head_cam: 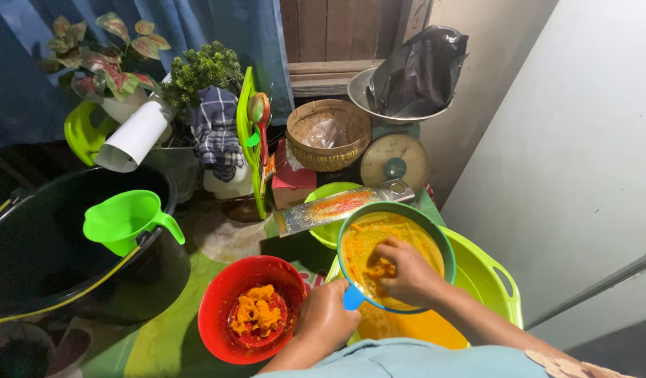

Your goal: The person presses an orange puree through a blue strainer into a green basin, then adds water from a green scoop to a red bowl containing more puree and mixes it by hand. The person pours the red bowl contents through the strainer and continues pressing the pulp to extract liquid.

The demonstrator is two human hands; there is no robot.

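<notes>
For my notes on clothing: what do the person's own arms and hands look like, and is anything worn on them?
Both forearms are bare, and no gloves, rings, watch or bracelets show on the left hand or right hand. At the bottom edge, pale blue-grey cloth shows, with a patterned beige piece at the right arm.

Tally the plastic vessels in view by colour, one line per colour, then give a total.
Lime green: 3 — handled plastic jug, small plastic bowl under the metal grater, large handled plastic basin
Red: 1 — round plastic bowl holding orange pulp
Blue-rimmed: 1 — round plastic sieve
Black: 1 — big plastic tub
Total: 6
</notes>
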